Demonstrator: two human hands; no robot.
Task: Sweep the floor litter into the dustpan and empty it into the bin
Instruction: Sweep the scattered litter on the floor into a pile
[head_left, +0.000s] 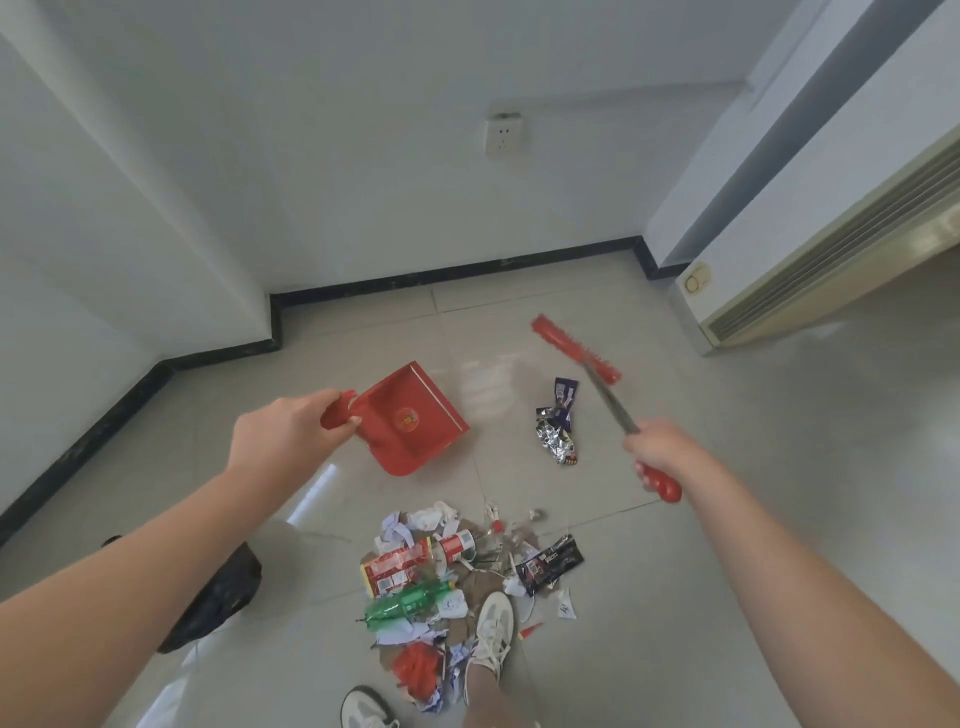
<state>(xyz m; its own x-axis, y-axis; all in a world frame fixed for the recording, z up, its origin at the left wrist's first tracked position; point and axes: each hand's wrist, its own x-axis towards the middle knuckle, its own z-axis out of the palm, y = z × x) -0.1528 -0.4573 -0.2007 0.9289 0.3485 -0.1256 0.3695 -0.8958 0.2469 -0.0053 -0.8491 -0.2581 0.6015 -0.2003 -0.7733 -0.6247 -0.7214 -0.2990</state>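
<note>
My left hand (283, 426) grips the handle of a red dustpan (415, 415), held above the floor with its mouth facing away to the right. My right hand (660, 449) is closed on the handle of a red broom; its brush head (574, 348) points away, above the tiles. A purple and silver foil wrapper (558, 423) lies on the floor between dustpan and broom. A litter pile (452, 577) with paper scraps, a green bottle, a red can and wrappers sits near my feet. A bin lined with a black bag (218, 597) stands at lower left, partly hidden by my left arm.
My white shoes (491, 639) stand at the pile's near edge. White walls with a black skirting board (467, 270) close the floor ahead and to the left. A floor-standing air-conditioner unit (810, 280) stands at the right. A wall socket (504, 136) is mounted ahead.
</note>
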